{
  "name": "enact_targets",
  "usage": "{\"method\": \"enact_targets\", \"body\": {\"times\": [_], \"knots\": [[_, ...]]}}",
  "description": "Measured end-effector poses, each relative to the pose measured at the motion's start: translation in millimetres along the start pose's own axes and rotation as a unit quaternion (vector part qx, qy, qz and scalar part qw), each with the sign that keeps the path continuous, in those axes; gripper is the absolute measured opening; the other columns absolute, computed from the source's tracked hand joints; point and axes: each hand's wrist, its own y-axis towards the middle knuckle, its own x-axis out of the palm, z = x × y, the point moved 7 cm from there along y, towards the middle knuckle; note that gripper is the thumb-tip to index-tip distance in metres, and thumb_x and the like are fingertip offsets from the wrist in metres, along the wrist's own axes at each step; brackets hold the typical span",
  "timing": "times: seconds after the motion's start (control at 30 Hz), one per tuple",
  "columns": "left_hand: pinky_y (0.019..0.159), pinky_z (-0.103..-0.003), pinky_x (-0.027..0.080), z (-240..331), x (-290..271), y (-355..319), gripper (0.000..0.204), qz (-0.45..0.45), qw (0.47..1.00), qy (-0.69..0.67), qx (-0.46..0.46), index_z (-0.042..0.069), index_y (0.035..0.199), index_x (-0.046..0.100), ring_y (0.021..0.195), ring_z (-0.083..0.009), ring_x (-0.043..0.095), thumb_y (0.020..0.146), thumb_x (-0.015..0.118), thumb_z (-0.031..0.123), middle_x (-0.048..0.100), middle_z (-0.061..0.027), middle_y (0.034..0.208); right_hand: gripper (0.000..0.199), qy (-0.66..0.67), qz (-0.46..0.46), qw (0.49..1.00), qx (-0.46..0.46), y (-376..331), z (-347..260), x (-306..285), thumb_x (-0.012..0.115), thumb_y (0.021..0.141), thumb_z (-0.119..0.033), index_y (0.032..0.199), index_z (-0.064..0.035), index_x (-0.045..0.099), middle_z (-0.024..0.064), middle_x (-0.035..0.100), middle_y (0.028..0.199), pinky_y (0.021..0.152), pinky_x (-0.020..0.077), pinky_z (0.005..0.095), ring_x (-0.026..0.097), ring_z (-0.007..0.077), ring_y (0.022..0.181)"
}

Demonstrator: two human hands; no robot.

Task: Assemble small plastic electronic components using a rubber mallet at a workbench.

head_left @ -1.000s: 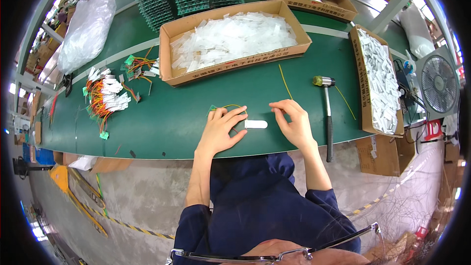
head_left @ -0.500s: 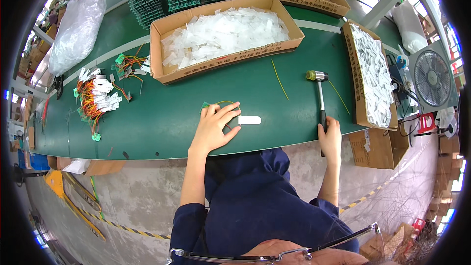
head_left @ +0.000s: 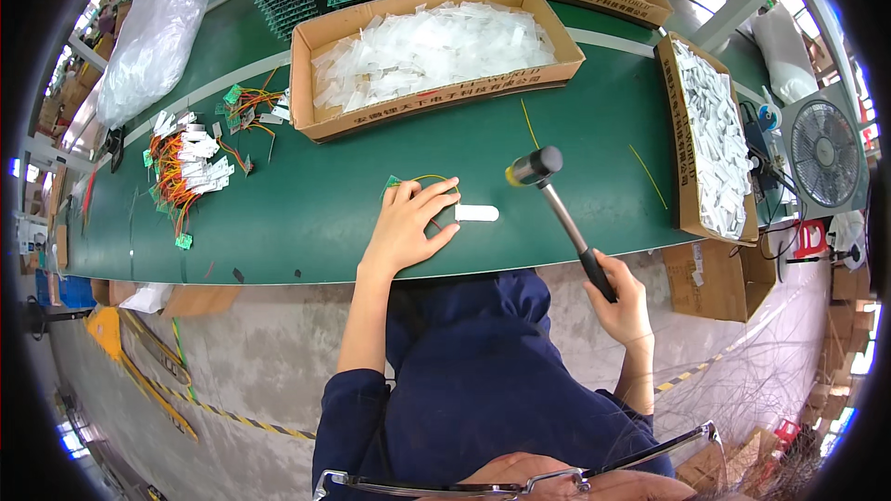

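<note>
My left hand (head_left: 408,223) lies over the tabletop, fingers spread and resting at a small wired piece. From under that hand a green circuit board (head_left: 393,182) peeks out, with a thin yellow wire curving past the fingertips. A white flat strip with a rounded end (head_left: 478,212) lies just right of the fingers; its left end and any join to the wires are partly hidden. In my right hand (head_left: 622,301) is the black grip of a mallet (head_left: 566,218), wrapped by closed fingers. Its dark and yellow head is raised above the table, right of the strip.
A cardboard box of translucent pieces (head_left: 436,104) stands behind; another holds white strips (head_left: 685,144) at right. Wired boards (head_left: 190,162) are heaped at left. Loose yellow wires (head_left: 648,176) lie on the green table (head_left: 316,213). A fan (head_left: 821,153) stands far right.
My right hand has lifted the mallet off the table and swung its head leftward toward the white strip. The left hand has stayed over the wired piece.
</note>
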Motion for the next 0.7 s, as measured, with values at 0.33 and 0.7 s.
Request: {"method": "enact_targets", "body": {"times": [0.33,0.7], "knots": [[0.098,-0.036,0.036,0,-1,0,0.042,0.005,1.0,-0.006,-0.001,0.017,0.116,0.065,0.099,-0.0231,0.049,0.077,0.075,0.025,0.057,0.0089,0.136,0.043,-0.156,-0.058,0.976,-0.143,-17,-21,29,0.072,0.08,-0.004,0.12,0.0013,0.058,0.0169,0.068,0.11,0.064,0.0581,0.0347,0.07,0.032,0.082],[0.095,-0.037,0.038,1,-3,0,0.043,0.0,1.0,0.0,-0.006,0.015,0.117,0.065,0.098,-0.0239,0.05,0.078,0.074,0.029,0.058,0.0097,0.134,0.046,-0.147,-0.065,0.973,-0.165,-2,-30,46,0.069,0.082,-0.007,0.126,0.001,0.056,0.0159,0.068,0.11,0.062,0.0573,0.0361,0.07,0.0318,0.079]]}}
